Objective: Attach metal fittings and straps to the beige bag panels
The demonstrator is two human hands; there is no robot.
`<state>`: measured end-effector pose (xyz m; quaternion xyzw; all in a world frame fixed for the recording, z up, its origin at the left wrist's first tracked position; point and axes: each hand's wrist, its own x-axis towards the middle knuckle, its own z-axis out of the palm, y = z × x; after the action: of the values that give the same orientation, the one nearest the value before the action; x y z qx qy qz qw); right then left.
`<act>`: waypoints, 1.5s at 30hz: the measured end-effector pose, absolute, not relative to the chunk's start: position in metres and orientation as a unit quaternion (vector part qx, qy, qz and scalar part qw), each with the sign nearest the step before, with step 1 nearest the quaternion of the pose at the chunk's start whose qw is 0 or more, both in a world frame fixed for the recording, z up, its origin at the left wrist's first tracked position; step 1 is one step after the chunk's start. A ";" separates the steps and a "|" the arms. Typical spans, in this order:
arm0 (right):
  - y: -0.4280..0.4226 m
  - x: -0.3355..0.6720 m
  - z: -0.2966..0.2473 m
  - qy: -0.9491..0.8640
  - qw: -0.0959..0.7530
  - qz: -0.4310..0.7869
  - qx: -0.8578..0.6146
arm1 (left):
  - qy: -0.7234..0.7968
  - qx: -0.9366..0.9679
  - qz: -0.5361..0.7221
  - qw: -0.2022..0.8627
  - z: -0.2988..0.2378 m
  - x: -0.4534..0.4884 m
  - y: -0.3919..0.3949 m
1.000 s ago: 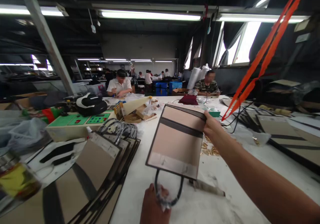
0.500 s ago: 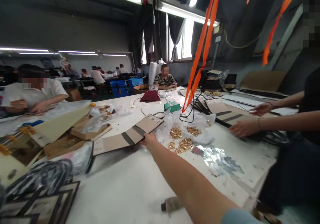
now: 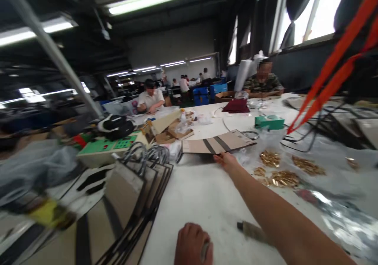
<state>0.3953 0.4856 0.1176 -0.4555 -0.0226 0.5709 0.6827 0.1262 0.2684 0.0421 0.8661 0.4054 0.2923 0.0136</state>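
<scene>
My right hand (image 3: 226, 160) reaches forward over the white table, its fingers closed on the near edge of a beige bag panel (image 3: 196, 146). The panel has two dark stripes and a dark border; it is slightly bent, and its near edge is lifted off the table. At the bottom of the view my left hand (image 3: 193, 244) is curled, with a small greyish thing by the thumb that I cannot make out. Between my left hand and my right forearm lies a short greyish-brown object with a dark tip (image 3: 254, 231).
Left of my hands leans a stack of striped bag panels (image 3: 126, 186) with cord handles. Gold-coloured metal pieces (image 3: 283, 178) lie in piles on plastic at right, near shiny silver pieces (image 3: 348, 217). Orange strips (image 3: 330, 76) hang above. Co-workers sit across the table.
The view has swung left, bringing the panel stack and my left hand into sight. The co-worker's arms at right have left the picture. My right hand still grips the panel.
</scene>
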 end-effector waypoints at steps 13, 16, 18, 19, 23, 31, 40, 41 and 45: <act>0.475 0.306 0.112 -0.093 0.564 0.699 -0.430 | 0.443 0.843 0.297 0.064 0.035 0.133 0.252; 0.489 0.287 0.118 -0.082 0.577 0.704 -0.406 | 0.426 0.854 0.298 0.029 0.029 0.131 0.258; 0.498 0.284 0.126 -0.070 0.600 0.696 -0.387 | 0.413 0.855 0.313 0.002 0.021 0.130 0.263; 0.502 0.287 0.132 -0.063 0.616 0.689 -0.376 | 0.405 0.856 0.321 -0.011 0.016 0.129 0.266; 0.524 0.304 0.162 -0.061 0.677 0.655 -0.329 | 0.383 0.868 0.310 -0.059 -0.004 0.126 0.276; 0.544 0.264 0.156 -0.110 0.608 0.685 -0.387 | 0.372 0.854 0.354 -0.088 -0.019 0.127 0.284; 0.504 0.276 0.107 -0.160 0.531 0.669 -0.494 | 0.388 0.870 0.300 -0.042 -0.008 0.126 0.277; 0.502 0.281 0.109 -0.158 0.541 0.666 -0.489 | 0.385 0.868 0.311 -0.039 -0.006 0.126 0.277; 0.499 0.292 0.126 -0.139 0.583 0.665 -0.446 | 0.380 0.867 0.321 -0.032 -0.003 0.124 0.276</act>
<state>0.2918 0.4994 0.1260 -0.4456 -0.1389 0.6653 0.5826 0.1241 0.2762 -0.0033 0.8667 0.3802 0.3215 -0.0322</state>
